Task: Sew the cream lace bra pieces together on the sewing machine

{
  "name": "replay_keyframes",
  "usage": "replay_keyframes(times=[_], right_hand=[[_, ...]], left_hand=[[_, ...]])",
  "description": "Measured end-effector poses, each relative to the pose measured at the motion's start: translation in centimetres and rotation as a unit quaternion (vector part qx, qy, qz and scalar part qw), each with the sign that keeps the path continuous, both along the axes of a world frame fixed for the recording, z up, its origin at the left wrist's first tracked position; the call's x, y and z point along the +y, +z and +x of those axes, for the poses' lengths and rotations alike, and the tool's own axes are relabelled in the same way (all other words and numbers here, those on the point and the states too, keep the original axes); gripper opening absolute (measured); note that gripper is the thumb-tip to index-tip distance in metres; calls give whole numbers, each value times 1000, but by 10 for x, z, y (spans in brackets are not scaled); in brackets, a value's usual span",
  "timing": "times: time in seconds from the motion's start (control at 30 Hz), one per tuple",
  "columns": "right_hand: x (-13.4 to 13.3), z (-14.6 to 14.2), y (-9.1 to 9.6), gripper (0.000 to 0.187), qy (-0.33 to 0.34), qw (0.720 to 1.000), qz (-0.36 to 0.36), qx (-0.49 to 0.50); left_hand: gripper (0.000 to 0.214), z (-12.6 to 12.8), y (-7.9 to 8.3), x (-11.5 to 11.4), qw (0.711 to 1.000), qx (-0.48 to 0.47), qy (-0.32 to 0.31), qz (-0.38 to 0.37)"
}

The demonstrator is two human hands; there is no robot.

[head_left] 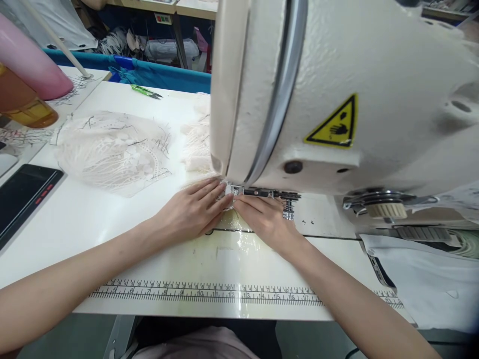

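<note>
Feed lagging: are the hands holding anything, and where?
Left hand and right hand press a small lace piece flat, fingers on its near edge.

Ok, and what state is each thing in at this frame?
left hand, open, palm down on the lace piece
right hand, palm down at the same piece, grip unclear
lace piece, flat on the table, between both hands
sewing machine, needle hidden
lace pile, heaped, untouched
snips, lying flat, untouched
phone, flat, screen dark

Green snips lie at the worktop's far edge. A dark phone rests left, beside a lace pile
</note>
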State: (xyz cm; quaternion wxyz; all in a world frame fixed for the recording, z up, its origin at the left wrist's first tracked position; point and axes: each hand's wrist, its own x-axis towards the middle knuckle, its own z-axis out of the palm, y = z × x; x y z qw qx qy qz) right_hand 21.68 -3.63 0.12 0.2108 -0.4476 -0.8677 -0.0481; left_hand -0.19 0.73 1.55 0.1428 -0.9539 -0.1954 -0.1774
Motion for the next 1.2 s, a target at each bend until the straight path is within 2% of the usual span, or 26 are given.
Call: replay_keyframes(times=[0.2, 0.4, 0.53, 0.63, 0.77, 0.87, 0.97, 1.07, 1.2], right_hand=[[5, 3, -4, 20, -9, 998, -25, 62], [5, -1, 7, 20, -51, 983, -103, 142], [7, -2, 8, 22, -66, 972, -104, 199], [10, 1, -3, 18, -65, 976, -93, 186], [11, 9, -17, 19, -49, 990, -39, 125], [7, 11, -12, 19, -46, 997, 9, 62], [1, 10, -3, 19, -58, 997, 46, 23], [-3, 8, -1, 22, -55, 997, 39, 22], [-3, 7, -7, 27, -44, 998, -11, 41]], left_hand=[[32, 2, 0, -1, 1000, -11, 9, -23], [32, 3, -2, -2, 999, -21, 24, -32], [33, 3, -3, -2, 998, -26, 27, -54], [34, 3, -3, -1, 997, -20, 31, -61], [31, 3, -3, -2, 999, -24, 22, -35], [29, 1, -6, -4, 1000, -29, -7, -4], [31, -1, -10, -6, 1000, -30, -6, -3], [32, -1, -11, -6, 1000, -22, 7, -14], [29, 0, -9, -4, 1000, -23, 4, -5]])
